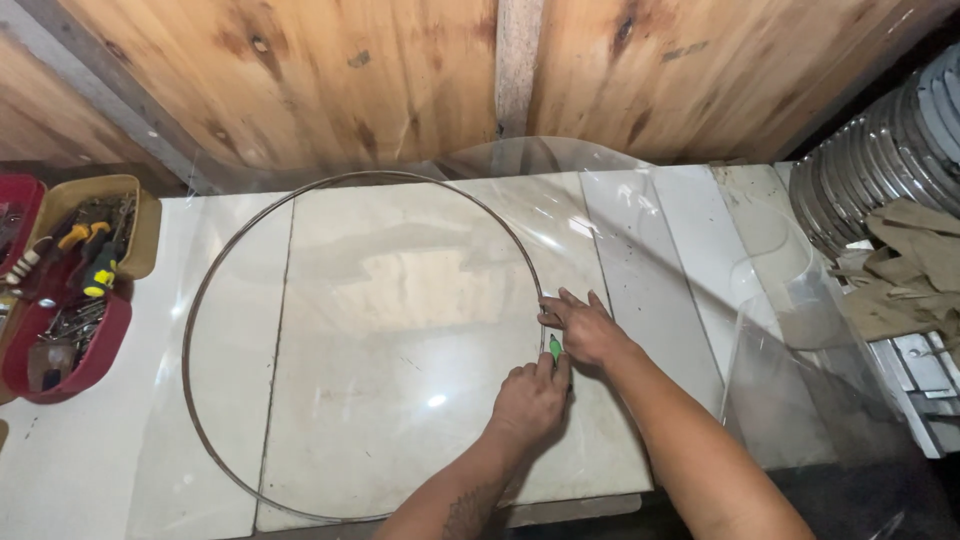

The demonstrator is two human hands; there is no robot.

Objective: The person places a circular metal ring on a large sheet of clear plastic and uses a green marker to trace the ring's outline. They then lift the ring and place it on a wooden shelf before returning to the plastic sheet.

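I see my left hand (530,400) closed around a green-handled tool (555,349) — its long axis runs away from me, tip at the metal hoop (200,300). My right hand (583,325), fingers spread flat, presses the hoop's right edge just beyond — on the surface (400,300).

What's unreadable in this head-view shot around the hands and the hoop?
- Green tool: mostly covered by the left hand; tip and type unclear.
- Metal hoop: near arc hidden by the left forearm.
- Right hand: its fingers cover the hoop there.
- Red tool tray: cut by the left edge; contents too small.
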